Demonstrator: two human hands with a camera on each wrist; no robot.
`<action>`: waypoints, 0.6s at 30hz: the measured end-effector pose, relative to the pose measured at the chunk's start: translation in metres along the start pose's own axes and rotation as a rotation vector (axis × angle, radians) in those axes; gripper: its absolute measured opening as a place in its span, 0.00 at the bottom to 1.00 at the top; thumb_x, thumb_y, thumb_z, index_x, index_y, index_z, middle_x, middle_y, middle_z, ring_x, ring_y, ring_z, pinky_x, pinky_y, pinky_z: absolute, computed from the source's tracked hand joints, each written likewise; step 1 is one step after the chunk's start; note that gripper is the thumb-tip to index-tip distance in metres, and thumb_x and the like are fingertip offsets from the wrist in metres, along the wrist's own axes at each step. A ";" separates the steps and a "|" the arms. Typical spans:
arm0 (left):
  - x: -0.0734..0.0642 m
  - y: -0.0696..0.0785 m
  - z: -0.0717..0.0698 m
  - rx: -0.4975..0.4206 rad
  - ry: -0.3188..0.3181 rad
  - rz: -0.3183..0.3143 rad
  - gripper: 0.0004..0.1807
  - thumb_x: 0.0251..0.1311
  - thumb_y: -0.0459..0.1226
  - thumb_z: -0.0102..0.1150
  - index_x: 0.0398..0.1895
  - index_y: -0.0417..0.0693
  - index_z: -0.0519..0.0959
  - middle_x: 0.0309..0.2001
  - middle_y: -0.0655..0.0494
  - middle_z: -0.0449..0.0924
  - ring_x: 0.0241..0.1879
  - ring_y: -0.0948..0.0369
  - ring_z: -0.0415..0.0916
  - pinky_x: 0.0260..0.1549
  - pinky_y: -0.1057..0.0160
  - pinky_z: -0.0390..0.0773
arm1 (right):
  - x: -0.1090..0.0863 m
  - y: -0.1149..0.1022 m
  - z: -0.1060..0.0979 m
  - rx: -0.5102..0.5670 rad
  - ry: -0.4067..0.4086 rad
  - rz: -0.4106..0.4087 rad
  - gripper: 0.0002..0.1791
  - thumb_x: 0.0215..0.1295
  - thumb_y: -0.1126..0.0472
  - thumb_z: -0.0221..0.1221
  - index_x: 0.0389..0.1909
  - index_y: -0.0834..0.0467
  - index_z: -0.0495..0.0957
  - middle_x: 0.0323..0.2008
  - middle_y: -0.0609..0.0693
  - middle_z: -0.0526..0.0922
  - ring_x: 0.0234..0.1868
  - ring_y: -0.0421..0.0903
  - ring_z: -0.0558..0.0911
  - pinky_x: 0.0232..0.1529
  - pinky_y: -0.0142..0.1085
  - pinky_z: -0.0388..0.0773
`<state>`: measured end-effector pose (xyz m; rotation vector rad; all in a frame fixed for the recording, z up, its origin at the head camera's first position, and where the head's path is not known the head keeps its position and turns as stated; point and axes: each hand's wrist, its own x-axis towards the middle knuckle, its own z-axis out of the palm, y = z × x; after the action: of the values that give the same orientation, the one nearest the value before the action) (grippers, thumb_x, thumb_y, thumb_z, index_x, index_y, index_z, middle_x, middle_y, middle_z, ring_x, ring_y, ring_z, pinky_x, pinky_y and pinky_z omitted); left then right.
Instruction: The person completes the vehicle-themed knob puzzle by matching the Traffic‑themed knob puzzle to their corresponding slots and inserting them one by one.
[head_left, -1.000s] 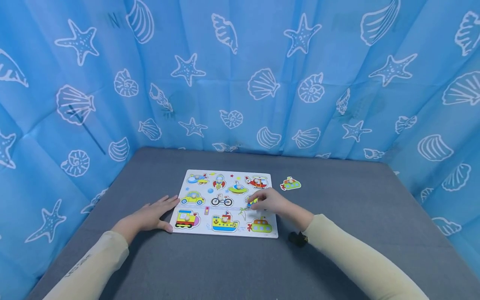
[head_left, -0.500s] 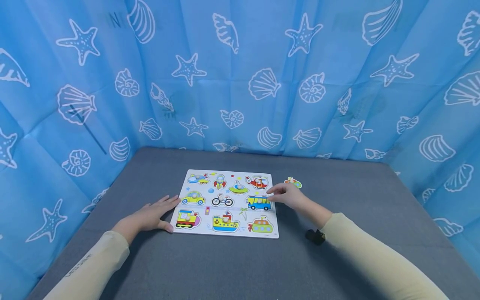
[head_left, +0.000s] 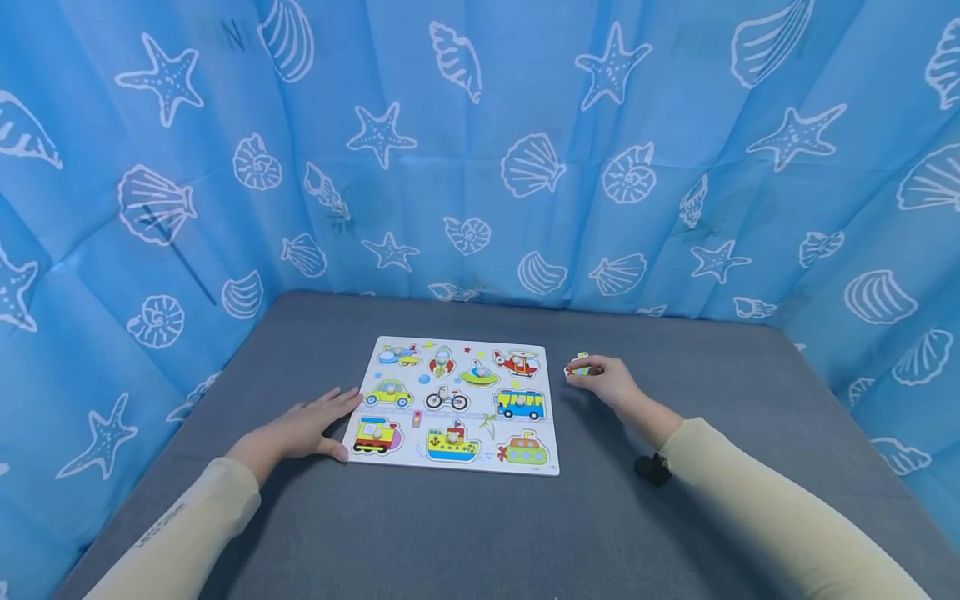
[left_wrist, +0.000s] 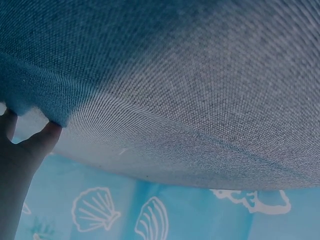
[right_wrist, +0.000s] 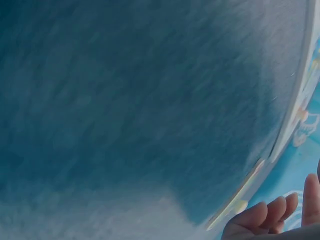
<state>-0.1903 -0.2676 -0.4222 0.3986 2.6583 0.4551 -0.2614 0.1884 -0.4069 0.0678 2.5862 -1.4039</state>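
Observation:
A white knob puzzle board point(head_left: 450, 423) lies on the table, with vehicle pieces set in it. My left hand point(head_left: 303, 427) rests at its left edge, fingers spread and fingertips on the border. To the right of the board lies a small submarine piece point(head_left: 579, 364), partly hidden by my right hand point(head_left: 618, 390), whose fingertips reach over it. In the right wrist view the piece point(right_wrist: 235, 197) is seen edge-on near the table, its knob point(right_wrist: 242, 206) right beside the fingers point(right_wrist: 251, 215) and not enclosed by them. At the board's lower right shows a printed submarine point(head_left: 522, 450) without a knob.
A grey cloth covers the table point(head_left: 450, 533). Behind it and at both sides hangs a blue curtain point(head_left: 465, 150) with white shells and starfish. A small black device point(head_left: 652, 469) sits under the right wrist.
My right hand has moved from the bus piece on the board rightward to the submarine piece, uncovering the bus. The left hand has stayed at the board's edge.

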 end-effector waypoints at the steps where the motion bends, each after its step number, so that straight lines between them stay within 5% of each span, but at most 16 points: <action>1: 0.000 0.000 0.000 0.001 0.001 -0.002 0.60 0.46 0.61 0.68 0.76 0.43 0.51 0.75 0.39 0.47 0.73 0.39 0.39 0.62 0.28 0.43 | 0.002 0.001 -0.001 0.012 0.008 0.013 0.20 0.66 0.62 0.61 0.57 0.67 0.76 0.53 0.62 0.72 0.47 0.54 0.68 0.44 0.43 0.67; 10: 0.002 -0.001 0.000 0.005 -0.001 -0.002 0.60 0.46 0.61 0.67 0.77 0.44 0.50 0.75 0.40 0.47 0.74 0.39 0.39 0.62 0.28 0.43 | 0.017 0.010 -0.011 0.075 0.042 0.128 0.23 0.69 0.63 0.57 0.63 0.67 0.71 0.69 0.68 0.60 0.66 0.62 0.63 0.65 0.54 0.61; 18: 0.002 -0.002 0.002 0.007 0.003 -0.006 0.60 0.45 0.61 0.68 0.77 0.45 0.50 0.75 0.39 0.48 0.73 0.38 0.39 0.62 0.28 0.43 | 0.034 0.016 -0.021 0.074 0.012 0.182 0.26 0.70 0.60 0.57 0.66 0.66 0.68 0.71 0.68 0.56 0.68 0.62 0.60 0.65 0.53 0.61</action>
<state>-0.1914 -0.2688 -0.4250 0.3923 2.6635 0.4451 -0.2960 0.2131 -0.4152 0.3145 2.4652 -1.4348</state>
